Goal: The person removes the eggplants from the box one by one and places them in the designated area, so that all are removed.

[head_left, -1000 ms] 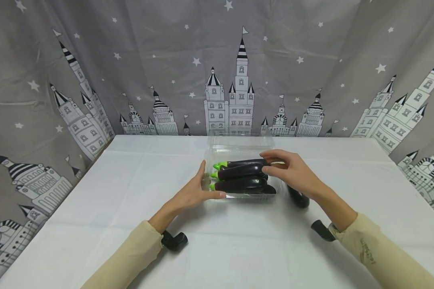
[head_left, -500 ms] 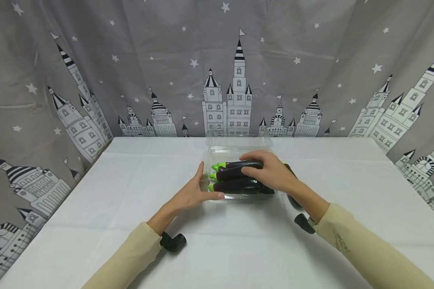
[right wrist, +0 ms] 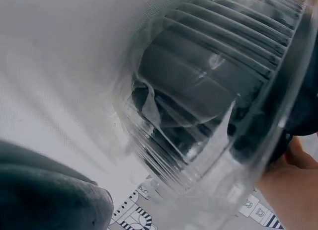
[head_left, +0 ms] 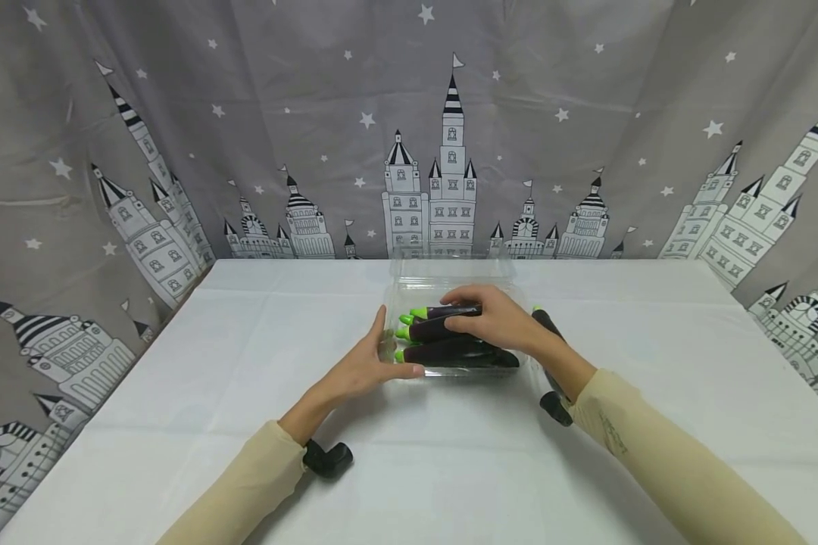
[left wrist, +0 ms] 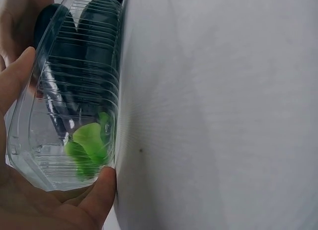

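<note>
A clear plastic container [head_left: 450, 372] with its lid [head_left: 450, 267] folded back holds several dark purple eggplants [head_left: 443, 353] with green stems. My left hand [head_left: 361, 367] clasps its left end, thumb along the front wall; in the left wrist view, a finger lies on the rim [left wrist: 22, 115]. Reaching in from the right, my right hand [head_left: 494, 318] has its thumb and fingers around an upper eggplant [head_left: 431, 330]. Its palm hides the blunt ends. Outside the right wall lies another eggplant [head_left: 547, 321], partly covered by my right forearm.
A white cloth [head_left: 211, 378] covers the table. Behind it hangs a grey curtain [head_left: 279, 113] printed with castles and stars. Black wrist cameras stick out below the left sleeve [head_left: 329, 459] and right sleeve [head_left: 555, 409].
My right hand has moved left and further over the eggplants, its fingers now well along the upper ones. The left hand and the container have stayed in place.
</note>
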{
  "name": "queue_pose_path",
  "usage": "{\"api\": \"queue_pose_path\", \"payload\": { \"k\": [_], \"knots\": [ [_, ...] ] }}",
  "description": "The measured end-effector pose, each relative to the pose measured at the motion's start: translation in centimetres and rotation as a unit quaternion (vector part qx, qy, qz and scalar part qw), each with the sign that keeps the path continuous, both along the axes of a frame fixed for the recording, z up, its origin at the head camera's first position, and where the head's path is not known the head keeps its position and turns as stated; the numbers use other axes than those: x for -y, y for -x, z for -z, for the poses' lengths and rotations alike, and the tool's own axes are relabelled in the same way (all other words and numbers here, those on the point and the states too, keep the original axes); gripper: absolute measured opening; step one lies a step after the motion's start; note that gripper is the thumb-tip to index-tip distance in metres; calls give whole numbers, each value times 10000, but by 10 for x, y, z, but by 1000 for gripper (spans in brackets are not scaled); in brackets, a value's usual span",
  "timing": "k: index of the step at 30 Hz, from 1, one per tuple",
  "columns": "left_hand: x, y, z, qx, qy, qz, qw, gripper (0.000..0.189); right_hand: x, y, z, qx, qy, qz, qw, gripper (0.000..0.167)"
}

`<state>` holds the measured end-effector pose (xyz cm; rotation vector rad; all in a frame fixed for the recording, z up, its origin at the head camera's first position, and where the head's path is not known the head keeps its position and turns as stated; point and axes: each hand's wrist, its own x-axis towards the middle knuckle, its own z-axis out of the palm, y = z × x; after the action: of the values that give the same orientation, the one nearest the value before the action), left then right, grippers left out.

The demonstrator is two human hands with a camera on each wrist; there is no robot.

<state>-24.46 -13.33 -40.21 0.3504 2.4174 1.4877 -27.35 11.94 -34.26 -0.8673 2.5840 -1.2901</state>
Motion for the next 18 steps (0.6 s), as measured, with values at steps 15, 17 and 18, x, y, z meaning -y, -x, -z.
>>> {"api": "queue_pose_path", "payload": {
  "k": [15, 17, 18],
  "knots": [
    [0, -2, -1, 66, 61, -81, 9999, 127, 2, 3, 5, 118, -343, -163, 9992, 49],
    [-1, -2, -1, 84, 50, -76, 9999, 127, 0, 3, 8, 94, -390, -126, 9991, 48],
    [-1, -2, -1, 98, 45, -73, 9999, 127, 0, 4, 9, 83, -415, -107, 9990, 47]
  ]
}}
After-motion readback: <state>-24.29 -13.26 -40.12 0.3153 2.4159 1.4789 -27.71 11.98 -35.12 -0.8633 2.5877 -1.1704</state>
